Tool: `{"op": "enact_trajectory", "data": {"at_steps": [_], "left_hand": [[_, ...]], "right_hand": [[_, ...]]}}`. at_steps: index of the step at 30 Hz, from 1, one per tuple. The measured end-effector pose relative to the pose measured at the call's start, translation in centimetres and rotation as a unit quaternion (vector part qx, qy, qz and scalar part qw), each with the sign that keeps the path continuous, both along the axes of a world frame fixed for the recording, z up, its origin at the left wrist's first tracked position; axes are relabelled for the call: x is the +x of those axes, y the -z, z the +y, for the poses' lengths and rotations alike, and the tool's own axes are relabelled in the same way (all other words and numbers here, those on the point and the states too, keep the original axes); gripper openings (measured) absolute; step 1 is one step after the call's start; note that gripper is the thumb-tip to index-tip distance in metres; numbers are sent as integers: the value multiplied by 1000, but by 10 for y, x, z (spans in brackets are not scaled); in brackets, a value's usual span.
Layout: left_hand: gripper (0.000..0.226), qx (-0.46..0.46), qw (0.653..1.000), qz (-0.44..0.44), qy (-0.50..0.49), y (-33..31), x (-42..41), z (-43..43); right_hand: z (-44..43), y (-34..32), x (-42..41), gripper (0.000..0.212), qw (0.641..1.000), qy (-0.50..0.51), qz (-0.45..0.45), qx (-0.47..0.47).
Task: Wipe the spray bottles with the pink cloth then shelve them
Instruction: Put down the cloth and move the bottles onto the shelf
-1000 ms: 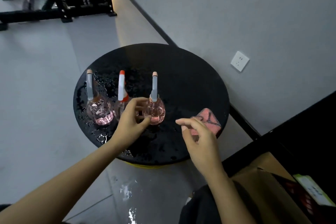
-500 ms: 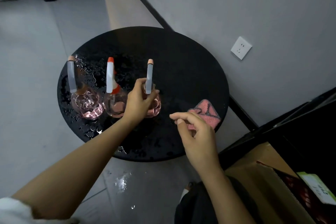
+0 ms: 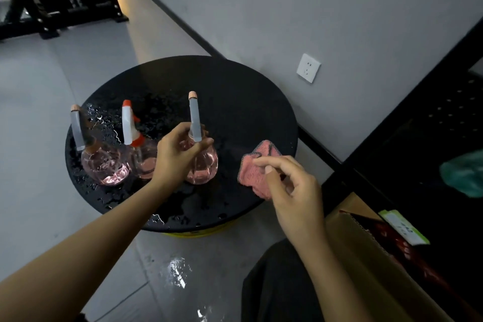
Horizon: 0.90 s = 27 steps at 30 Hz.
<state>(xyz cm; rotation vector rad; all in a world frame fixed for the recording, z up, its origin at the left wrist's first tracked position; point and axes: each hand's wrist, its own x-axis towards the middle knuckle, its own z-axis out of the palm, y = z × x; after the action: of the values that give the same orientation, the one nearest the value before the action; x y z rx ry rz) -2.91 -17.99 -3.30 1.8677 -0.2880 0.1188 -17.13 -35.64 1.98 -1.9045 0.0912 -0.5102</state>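
- The left hand (image 3: pixel 180 154) has climbed from the belly of the rightmost spray bottle (image 3: pixel 202 165) to its neck; fingers and thumb are now curled round the neck just under the grey trigger head
- That bottle stands upright near the middle of the round black table (image 3: pixel 261 86); whether its base has left the wet top I cannot tell
- The right hand (image 3: pixel 292 185), which hovered short of the pink cloth (image 3: pixel 257 172) a second ago, has reached it at the table's right edge; forefinger and thumb appear to pinch its bunched upper fold, the other fingers loosely curled
- The cloth looks gathered rather than flat as before, so it has probably been picked up
- The middle spray bottle (image 3: pixel 142 162) and leftmost spray bottle (image 3: pixel 104 165) have not moved, standing at the table's left side among water drops
- Judgement: with bottle steadied and cloth in hand, wiping of the first bottle is about to begin; nothing has gone to the shelf (image 3: pixel 418 117) right of the table
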Motion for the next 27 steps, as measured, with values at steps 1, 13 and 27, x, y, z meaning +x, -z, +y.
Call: {"op": "enact_trajectory", "data": {"at_steps": [1, 13, 27], "left_hand": [[18, -2, 1000, -9, 14, -9, -7, -7], [29, -71, 970, -71, 220, -97, -108, -144], [31, -72, 918, -76, 381, -114, -191, -343]], "right_hand": [[-8, -5, -8, 23, 1000, 7, -9, -2], [-126, -59, -106, 24, 991, 126, -43, -33], [-232, -76, -216, 29, 965, 260, -25, -30]]}}
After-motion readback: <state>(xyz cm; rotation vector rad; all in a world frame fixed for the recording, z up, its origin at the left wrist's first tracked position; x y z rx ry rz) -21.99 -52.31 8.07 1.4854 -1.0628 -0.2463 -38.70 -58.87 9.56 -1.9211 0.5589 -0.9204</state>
